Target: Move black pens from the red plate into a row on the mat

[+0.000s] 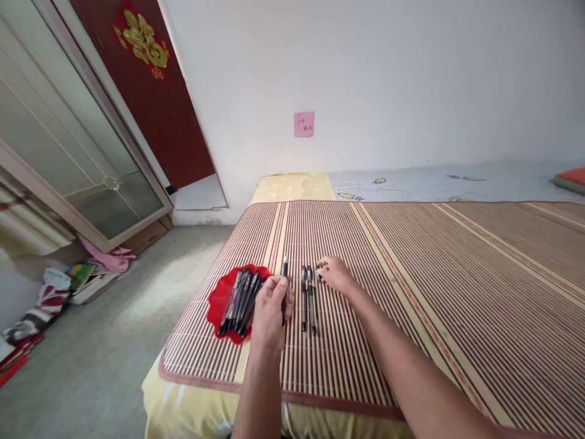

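Note:
My left hand (272, 305) is closed around a black pen (286, 266), whose bare silver tip points away from me. To the right, my right hand (336, 274) pinches a small dark piece that looks like a pen cap (319, 273), low over the mat. Between the hands lie two capped pens, a left one (304, 305) and a right one (312, 308), side by side with their caps at the far end. A red scalloped plate (216, 299) sits left of my left hand, with several black pens (240, 302) piled in it.
A striped bamboo mat (388, 360) covers the bed, over a yellow sheet (196, 408). A pink note (304, 124) is stuck on the white wall. Folded cloth (571, 180) lies at the far right. Beyond the bed's left edge are the floor (150, 317) and a glass-panelled door (86, 134).

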A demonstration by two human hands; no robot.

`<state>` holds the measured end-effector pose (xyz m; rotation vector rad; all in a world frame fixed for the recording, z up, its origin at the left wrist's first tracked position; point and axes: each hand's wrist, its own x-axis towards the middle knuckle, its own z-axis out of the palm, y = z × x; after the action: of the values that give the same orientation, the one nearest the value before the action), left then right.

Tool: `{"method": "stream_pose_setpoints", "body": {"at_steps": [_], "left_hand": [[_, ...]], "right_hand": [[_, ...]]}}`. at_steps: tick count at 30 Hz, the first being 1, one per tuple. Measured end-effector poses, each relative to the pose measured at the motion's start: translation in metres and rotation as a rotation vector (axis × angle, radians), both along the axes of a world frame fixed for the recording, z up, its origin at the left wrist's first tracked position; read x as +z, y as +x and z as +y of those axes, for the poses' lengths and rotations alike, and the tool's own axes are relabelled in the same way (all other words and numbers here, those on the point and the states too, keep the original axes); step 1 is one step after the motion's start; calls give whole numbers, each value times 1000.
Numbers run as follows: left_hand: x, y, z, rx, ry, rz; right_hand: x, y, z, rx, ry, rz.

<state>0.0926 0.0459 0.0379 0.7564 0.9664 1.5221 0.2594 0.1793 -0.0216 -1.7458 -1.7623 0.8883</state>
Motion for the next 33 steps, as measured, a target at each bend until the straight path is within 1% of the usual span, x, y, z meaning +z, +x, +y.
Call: {"method": "stream_pose_setpoints", "body": {"at_steps": [11, 21, 28, 31, 33], "left_hand": [[-3, 1, 2, -4, -2, 1], [-7, 4, 4, -6, -11, 13], [-12, 5, 5, -33, -5, -3], [-13, 7, 5, -44, -10, -13], [-13, 8, 5, -40, -19, -23]], "right_hand": [[4, -5, -6, 19, 56, -24], [3, -6, -7, -16, 60, -1], [0, -5, -7, -41, 74, 106], [-1, -7, -9, -61, 86, 176], [2, -6, -13, -76, 110, 245]]}}
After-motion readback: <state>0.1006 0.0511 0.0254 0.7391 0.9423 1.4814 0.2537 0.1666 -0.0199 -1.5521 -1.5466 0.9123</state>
